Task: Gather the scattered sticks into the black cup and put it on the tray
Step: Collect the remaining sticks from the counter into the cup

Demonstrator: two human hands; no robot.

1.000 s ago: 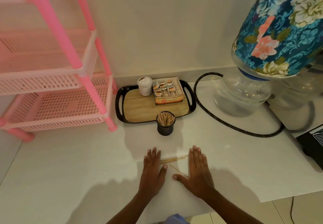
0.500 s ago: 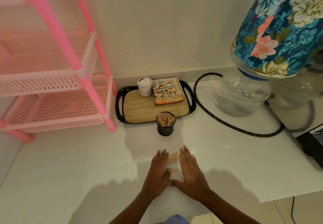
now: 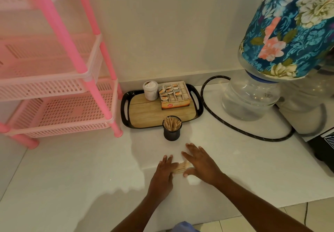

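Note:
A small bundle of pale wooden sticks point(image 3: 181, 167) lies on the white counter, pressed between my two hands. My left hand point(image 3: 164, 175) rests flat on the counter, its fingers against the bundle's left end. My right hand point(image 3: 201, 164) arches over the bundle's right end with fingers spread and the thumb tucked beneath it. The black cup point(image 3: 172, 130), full of upright sticks, stands on the counter just in front of the tray point(image 3: 125, 112), a black-rimmed tray with a wooden floor.
On the tray stand a white jar point(image 3: 150, 90) and a box of sachets point(image 3: 175, 95). A pink plastic rack point(image 3: 59, 94) fills the left. At the right are a black hose point(image 3: 235, 127) and a water bottle in a floral cover point(image 3: 289, 32). The counter edge runs behind my right forearm.
My hands have slid together from apart, sweeping the loose sticks into one tight bundle between them. The cup has not moved.

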